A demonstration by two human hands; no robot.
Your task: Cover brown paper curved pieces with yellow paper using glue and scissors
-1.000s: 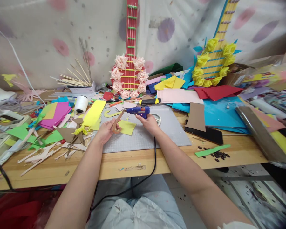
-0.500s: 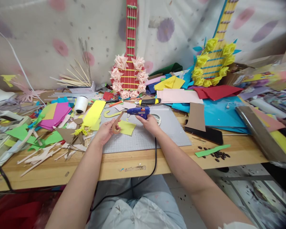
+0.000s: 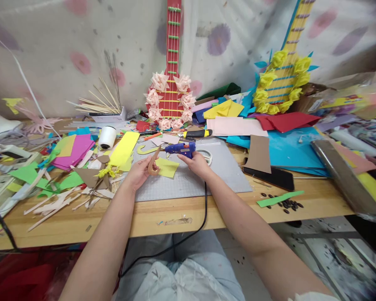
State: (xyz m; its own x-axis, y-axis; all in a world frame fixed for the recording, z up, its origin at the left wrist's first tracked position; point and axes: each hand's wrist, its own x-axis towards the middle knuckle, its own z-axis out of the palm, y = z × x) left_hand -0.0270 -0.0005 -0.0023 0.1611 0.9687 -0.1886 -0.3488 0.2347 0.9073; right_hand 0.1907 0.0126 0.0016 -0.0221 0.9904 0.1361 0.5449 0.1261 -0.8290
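My right hand (image 3: 198, 164) is closed round the handle of a blue glue gun (image 3: 182, 148), its nozzle pointing left. In my left hand (image 3: 140, 172) I pinch a curved tan cut-out (image 3: 153, 162) that looks like card or foam sheet, held upright on edge. The nozzle sits close to the cut-out's upper end; whether they touch I cannot tell. Below lies a grey cutting mat (image 3: 188, 188) with a yellow sheet piece (image 3: 168, 168) on it. A yellow hook-shaped cut-out (image 3: 145, 151) rests behind my left hand. White-handled scissors (image 3: 207, 156) are partly hidden behind my right hand.
A red paper guitar with pink flowers (image 3: 171, 104) and a yellow one (image 3: 278, 88) lean at the back. Scraps (image 3: 59, 198) crowd the left. A phone (image 3: 275, 179), small dark beads (image 3: 290, 205) and blue sheets (image 3: 294, 150) lie right. A black cord (image 3: 206, 209) hangs over the table edge.
The glue gun has shifted very slightly left and down beside the tan cut-out. Both hands keep their holds, and the rest of the table looks the same.
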